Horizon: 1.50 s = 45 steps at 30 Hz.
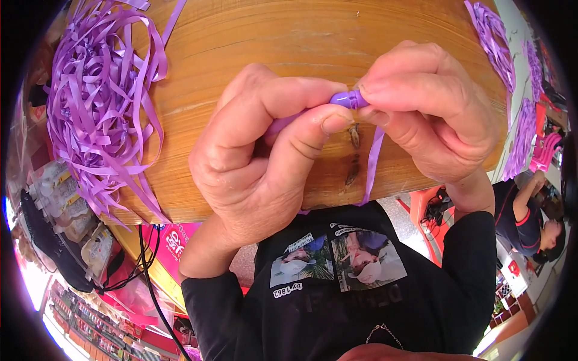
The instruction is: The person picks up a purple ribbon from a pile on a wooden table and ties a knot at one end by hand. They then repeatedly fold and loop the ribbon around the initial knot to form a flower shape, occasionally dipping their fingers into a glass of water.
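Above the wooden table (301, 42), my left hand (259, 141) pinches a small glossy purple plastic buckle (343, 99) between thumb and forefinger. My right hand (430, 108) closes thumb and fingertips on the buckle's other end, so the two hands nearly meet there. A purple ribbon (374, 159) hangs below the right fingers and reaches the table's near edge. More of the ribbon shows inside the curl of my left hand. How the ribbon joins the buckle is hidden by my fingers.
A big tangled heap of purple ribbons (102, 102) covers the table's left side. More purple ribbons (490, 39) lie at the right edge. Black cables (144, 265) and clear-bagged goods (57, 186) are at the lower left. Another person (521, 219) is beyond on the right.
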Tool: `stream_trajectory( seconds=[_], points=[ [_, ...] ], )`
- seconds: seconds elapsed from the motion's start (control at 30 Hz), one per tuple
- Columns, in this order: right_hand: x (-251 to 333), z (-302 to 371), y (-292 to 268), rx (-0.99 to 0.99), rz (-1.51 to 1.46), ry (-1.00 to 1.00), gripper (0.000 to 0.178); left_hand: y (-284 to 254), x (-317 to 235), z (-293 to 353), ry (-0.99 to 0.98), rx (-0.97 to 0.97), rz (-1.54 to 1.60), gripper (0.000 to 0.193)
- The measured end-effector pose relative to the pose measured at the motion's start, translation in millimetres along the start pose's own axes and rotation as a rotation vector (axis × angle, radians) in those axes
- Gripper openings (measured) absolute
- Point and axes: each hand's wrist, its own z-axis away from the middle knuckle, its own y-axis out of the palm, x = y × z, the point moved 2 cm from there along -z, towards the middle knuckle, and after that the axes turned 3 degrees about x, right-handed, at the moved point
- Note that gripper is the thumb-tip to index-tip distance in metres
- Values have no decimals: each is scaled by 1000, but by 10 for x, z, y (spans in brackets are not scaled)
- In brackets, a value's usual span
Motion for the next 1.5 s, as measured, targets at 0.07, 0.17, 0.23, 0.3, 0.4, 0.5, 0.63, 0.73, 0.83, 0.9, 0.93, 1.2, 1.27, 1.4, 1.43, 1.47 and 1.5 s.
stream_trajectory(
  seconds=[0.07, 0.17, 0.23, 0.3, 0.4, 0.5, 0.63, 0.73, 0.83, 0.9, 0.93, 1.2, 1.27, 1.4, 1.43, 1.47, 1.5],
  points=[
    [4, -2, -3, 1, -22, 12, 25, -1, 3, -6, -3, 9, 25, 12],
    [11, -12, -1, 9, -37, 14, 24, -2, 2, -7, 58, 21, 33, 12],
    [17, -9, -1, 19, -44, 16, 22, 1, 9, 1, 86, 20, 58, 11],
    [25, -7, -17, 36, -24, 16, 21, 14, -13, -2, 72, 15, 36, 10],
    [8, -9, -28, 45, -2, -6, 21, 23, -38, 9, 76, 15, -12, 9],
    [30, -33, -21, 14, 30, 1, 21, 21, -19, 6, 108, 25, -38, 9],
    [12, -39, -42, 18, 17, 44, 21, 18, -32, 5, 92, 43, -52, 12],
    [-20, -14, -30, 34, -8, 35, 22, 29, -25, 2, 97, 64, -62, 11],
    [-18, -21, -29, 16, 20, -8, 23, 32, -2, 3, 124, 63, -52, 11],
    [-20, -63, -75, 65, 94, -85, 23, 38, -28, -1, 115, 70, -49, 10],
    [-14, -82, -87, 120, 152, -152, 24, 38, -45, -1, 95, 75, -54, 10],
    [75, -49, -88, 188, 336, -237, 28, 61, -26, 8, 50, 117, 5, 10],
    [90, -51, -68, 184, 310, -241, 29, 45, -14, 8, 22, 129, 15, 9],
    [112, -28, -118, 180, 306, -214, 30, 56, -34, -56, 13, 162, 82, 9],
    [95, -25, -110, 177, 293, -216, 31, 44, -24, -53, -3, 167, 65, 9],
    [77, -21, -111, 177, 276, -212, 31, 35, -16, -59, -17, 174, 49, 9],
    [56, -20, -115, 175, 267, -214, 31, 29, 1, -72, -27, 177, 56, 9]
  ],
)
